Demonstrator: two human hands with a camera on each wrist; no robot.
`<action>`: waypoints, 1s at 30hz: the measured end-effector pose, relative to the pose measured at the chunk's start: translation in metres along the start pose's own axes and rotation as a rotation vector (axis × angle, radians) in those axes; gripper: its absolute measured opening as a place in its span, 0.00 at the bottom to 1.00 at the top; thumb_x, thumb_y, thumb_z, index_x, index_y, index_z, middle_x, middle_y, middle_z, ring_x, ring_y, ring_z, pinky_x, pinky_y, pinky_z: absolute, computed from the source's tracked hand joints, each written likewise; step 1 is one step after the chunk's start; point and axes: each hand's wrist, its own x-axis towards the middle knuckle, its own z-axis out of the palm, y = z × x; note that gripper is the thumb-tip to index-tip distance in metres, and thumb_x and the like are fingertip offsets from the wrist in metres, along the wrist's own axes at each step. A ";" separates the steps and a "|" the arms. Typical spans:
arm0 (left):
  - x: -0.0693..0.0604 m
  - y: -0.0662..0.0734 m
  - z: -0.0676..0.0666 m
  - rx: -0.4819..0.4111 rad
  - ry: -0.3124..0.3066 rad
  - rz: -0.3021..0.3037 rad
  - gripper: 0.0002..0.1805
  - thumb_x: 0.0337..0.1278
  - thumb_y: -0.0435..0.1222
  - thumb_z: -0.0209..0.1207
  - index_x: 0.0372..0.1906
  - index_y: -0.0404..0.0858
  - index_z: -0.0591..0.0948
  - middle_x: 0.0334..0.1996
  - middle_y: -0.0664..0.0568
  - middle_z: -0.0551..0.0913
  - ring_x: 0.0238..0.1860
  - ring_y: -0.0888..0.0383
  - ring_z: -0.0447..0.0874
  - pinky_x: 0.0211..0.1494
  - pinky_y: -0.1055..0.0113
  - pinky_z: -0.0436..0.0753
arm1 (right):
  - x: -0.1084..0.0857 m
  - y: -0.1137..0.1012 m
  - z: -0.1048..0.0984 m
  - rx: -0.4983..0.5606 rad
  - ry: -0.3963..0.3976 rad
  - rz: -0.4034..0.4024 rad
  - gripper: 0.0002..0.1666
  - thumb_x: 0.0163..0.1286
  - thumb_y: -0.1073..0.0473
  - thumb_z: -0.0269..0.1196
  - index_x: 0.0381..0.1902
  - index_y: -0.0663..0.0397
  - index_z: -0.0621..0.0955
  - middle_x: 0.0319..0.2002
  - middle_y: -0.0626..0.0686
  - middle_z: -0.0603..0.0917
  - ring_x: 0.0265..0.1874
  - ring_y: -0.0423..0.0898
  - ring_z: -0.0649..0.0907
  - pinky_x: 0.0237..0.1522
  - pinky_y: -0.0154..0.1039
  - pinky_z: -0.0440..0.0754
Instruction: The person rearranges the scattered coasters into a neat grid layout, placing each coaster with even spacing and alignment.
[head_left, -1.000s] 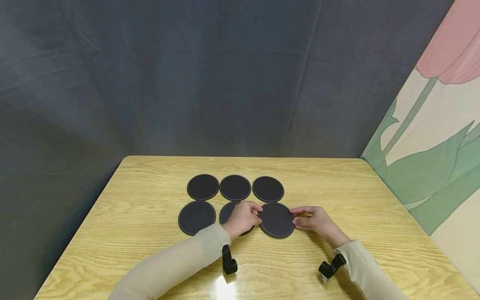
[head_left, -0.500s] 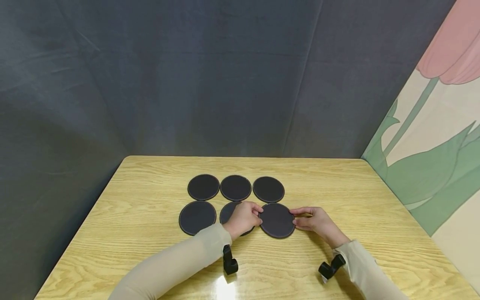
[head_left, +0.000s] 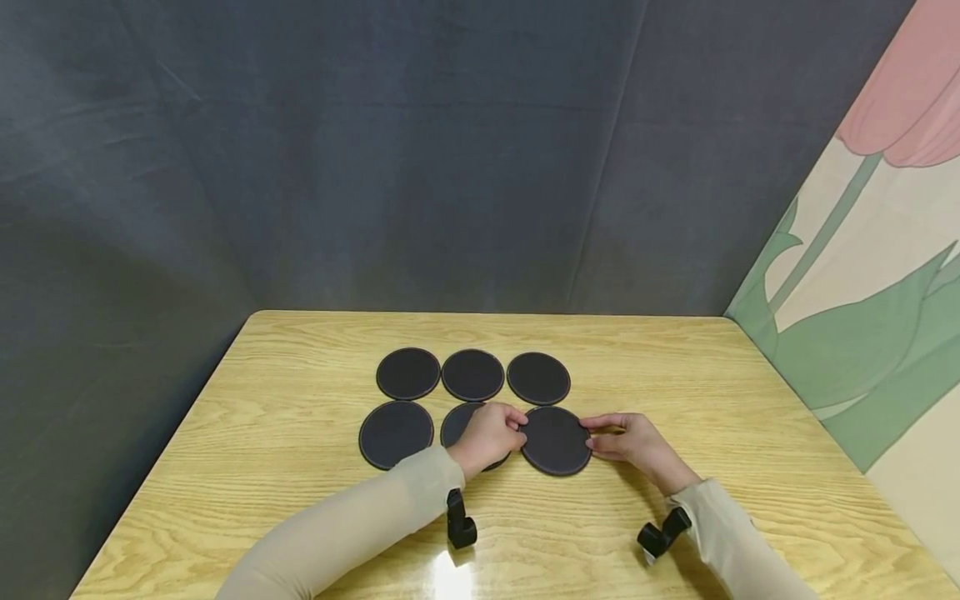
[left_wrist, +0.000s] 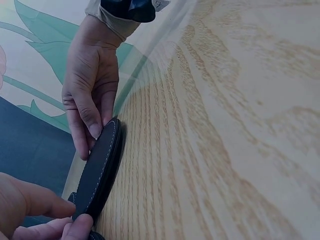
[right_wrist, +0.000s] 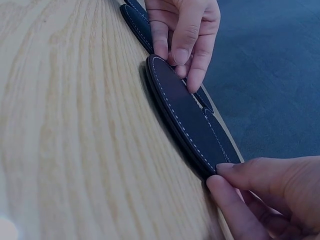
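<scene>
A round black coaster with pale edge stitching lies at the right of the front row, between the two hands. My left hand pinches its left edge and covers part of the middle front coaster. On the opposite edge, my right hand pinches the same coaster with thumb and fingers. Seen from the right wrist, the held coaster sits low at the tabletop, and its rim looks thick and layered. The left wrist view also shows both hands at this coaster.
Behind it are three more coasters in a row: left, middle and right. Another coaster lies at the front left. Dark cloth hangs behind the wooden table; a tulip-patterned panel stands at right.
</scene>
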 end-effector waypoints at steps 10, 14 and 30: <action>0.000 0.000 0.000 0.029 -0.004 -0.001 0.12 0.48 0.26 0.64 0.41 0.34 0.86 0.32 0.52 0.79 0.33 0.60 0.75 0.36 0.70 0.79 | -0.001 0.001 0.000 0.006 -0.007 -0.005 0.26 0.61 0.72 0.65 0.57 0.80 0.74 0.45 0.52 0.84 0.36 0.38 0.85 0.40 0.31 0.85; 0.000 0.000 0.000 0.026 -0.008 -0.007 0.13 0.48 0.25 0.63 0.41 0.34 0.86 0.32 0.52 0.79 0.33 0.60 0.76 0.36 0.70 0.79 | -0.001 0.001 0.000 0.001 -0.009 -0.011 0.27 0.60 0.72 0.66 0.57 0.80 0.74 0.45 0.53 0.83 0.37 0.38 0.84 0.40 0.31 0.85; 0.001 0.000 -0.001 0.011 -0.019 -0.008 0.15 0.44 0.23 0.63 0.41 0.34 0.86 0.32 0.51 0.79 0.33 0.59 0.72 0.35 0.69 0.76 | 0.000 -0.003 0.003 -0.043 0.027 0.016 0.26 0.59 0.74 0.67 0.56 0.78 0.76 0.42 0.54 0.85 0.34 0.39 0.84 0.37 0.31 0.85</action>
